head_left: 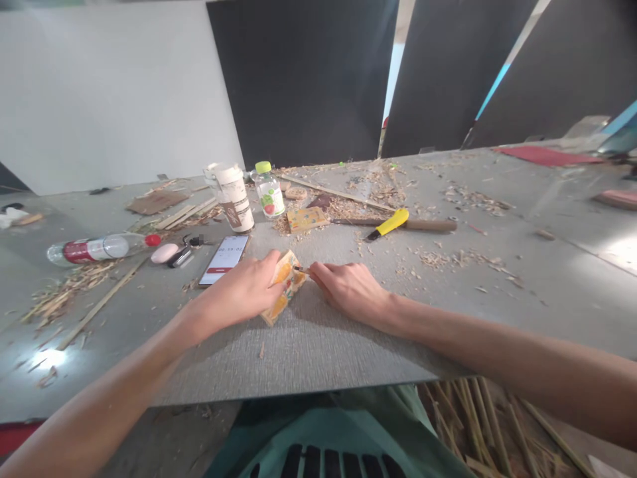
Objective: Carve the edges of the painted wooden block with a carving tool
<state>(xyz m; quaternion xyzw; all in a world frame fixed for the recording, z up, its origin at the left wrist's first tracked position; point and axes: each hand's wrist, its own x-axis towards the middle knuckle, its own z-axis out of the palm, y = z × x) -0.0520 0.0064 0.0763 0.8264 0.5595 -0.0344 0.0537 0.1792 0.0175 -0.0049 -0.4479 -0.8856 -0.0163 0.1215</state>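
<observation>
My left hand (247,291) is closed over a small painted wooden block (285,286), orange and yellow, and holds it flat on the grey table (318,345). My right hand (347,290) is closed in a pinch around a thin tool (301,269), whose tip touches the block's upper right edge. The rest of the tool is hidden inside my fingers.
Behind my hands lie a phone (223,259), a paper cup (233,197), a small green-capped bottle (269,190), a second painted block (307,218), a yellow utility knife (389,224) and a wooden-handled tool (423,225). A toppled bottle (102,248) lies left. Shavings and bamboo strips litter the table.
</observation>
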